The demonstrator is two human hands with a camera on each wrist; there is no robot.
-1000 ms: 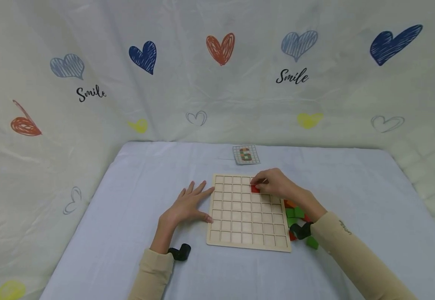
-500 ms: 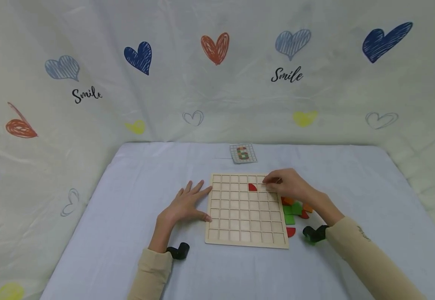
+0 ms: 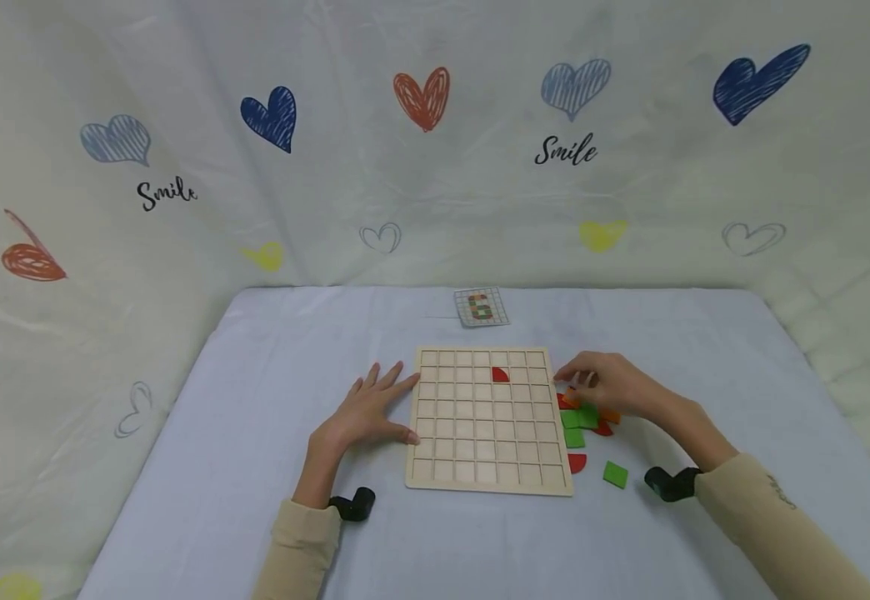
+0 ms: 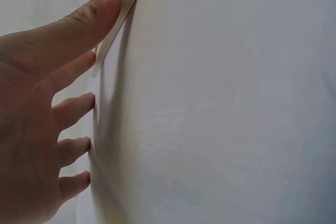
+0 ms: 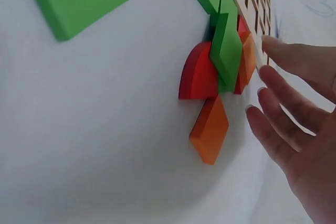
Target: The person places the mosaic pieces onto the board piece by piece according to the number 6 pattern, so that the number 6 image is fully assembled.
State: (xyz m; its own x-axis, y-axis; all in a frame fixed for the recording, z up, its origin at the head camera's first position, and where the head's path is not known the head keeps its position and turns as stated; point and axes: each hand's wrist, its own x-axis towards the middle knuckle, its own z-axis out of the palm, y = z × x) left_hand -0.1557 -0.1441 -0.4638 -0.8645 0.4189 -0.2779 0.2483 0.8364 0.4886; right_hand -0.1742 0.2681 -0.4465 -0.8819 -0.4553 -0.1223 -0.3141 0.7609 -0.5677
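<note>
A wooden grid board [image 3: 472, 431] lies on the white cloth, with one red quarter-circle tile [image 3: 499, 375] in an upper cell. My left hand [image 3: 363, 417] has its fingers spread, thumb and forefinger touching the board's left edge. At the board's right side, my right hand [image 3: 615, 385] hovers over a pile of tiles, its fingers slightly bent and nothing visible between them. In the right wrist view, green tiles [image 5: 226, 51], a red quarter-circle [image 5: 199, 74] and an orange tile [image 5: 210, 131] lie below the fingertips. Part of the pile is hidden by the hand in the head view.
Behind the board lies a small card [image 3: 482, 307] with a grid and a coloured figure resembling a 6. Apart from the pile are a red quarter-circle [image 3: 577, 462] by the board's edge and a green square tile [image 3: 616, 474]. A white curtain with hearts hangs behind.
My right hand has let go of the red quarter-circle tile in its cell and moved right, off the board to the pile. The left hand stays at the board's edge.
</note>
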